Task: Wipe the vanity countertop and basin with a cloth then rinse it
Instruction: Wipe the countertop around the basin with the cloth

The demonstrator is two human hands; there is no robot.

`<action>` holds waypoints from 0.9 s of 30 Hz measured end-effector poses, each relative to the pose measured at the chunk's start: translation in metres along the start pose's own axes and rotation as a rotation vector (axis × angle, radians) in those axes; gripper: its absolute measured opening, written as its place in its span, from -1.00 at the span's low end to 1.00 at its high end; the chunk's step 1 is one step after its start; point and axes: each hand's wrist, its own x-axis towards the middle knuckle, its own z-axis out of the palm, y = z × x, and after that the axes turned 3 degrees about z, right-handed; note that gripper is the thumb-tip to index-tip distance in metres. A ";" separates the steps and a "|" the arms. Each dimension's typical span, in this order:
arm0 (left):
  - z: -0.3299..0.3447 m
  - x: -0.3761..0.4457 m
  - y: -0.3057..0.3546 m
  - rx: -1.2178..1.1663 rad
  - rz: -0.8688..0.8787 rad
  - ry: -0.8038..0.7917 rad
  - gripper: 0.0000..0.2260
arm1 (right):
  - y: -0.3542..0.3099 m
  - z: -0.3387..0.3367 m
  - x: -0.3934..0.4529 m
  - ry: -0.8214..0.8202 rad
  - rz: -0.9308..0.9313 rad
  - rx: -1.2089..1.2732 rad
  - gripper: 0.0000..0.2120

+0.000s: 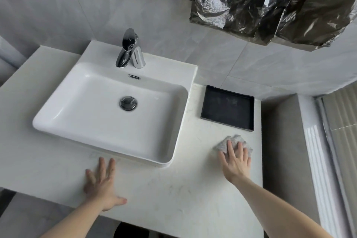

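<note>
Grey cloth [232, 144] under flat right hand [236, 162] on countertop [173, 195].

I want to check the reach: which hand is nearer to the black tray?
Right. The right hand presses the cloth just below the black tray; the left hand lies flat before the basin.

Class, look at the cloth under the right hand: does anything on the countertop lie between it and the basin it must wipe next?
Nothing visible does. The right hand presses the cloth on the countertop, and bare stone runs from it to the basin rim. The black tray lies behind the cloth, off that path.
</note>
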 end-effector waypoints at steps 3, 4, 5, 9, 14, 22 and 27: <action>0.001 -0.001 0.001 0.000 0.001 0.008 0.38 | -0.007 0.001 0.012 0.028 0.082 0.042 -0.33; 0.001 -0.001 0.001 -0.002 0.001 0.007 0.38 | -0.017 0.006 0.013 0.025 0.100 0.053 -0.33; -0.001 -0.001 0.002 -0.006 -0.001 0.007 0.39 | -0.029 0.012 0.013 0.027 0.086 0.060 -0.33; 0.002 0.002 0.002 0.010 0.011 0.003 0.39 | -0.105 0.038 0.006 0.027 -0.180 0.110 -0.36; 0.002 0.004 0.004 0.019 0.013 -0.006 0.39 | -0.135 0.054 0.003 0.067 -0.366 0.018 -0.42; -0.003 0.001 0.006 -0.003 0.013 -0.051 0.37 | 0.000 0.030 0.014 0.162 -0.024 0.037 -0.37; -0.005 -0.002 0.007 -0.025 0.020 -0.037 0.38 | 0.017 0.007 0.016 0.148 0.011 0.161 -0.31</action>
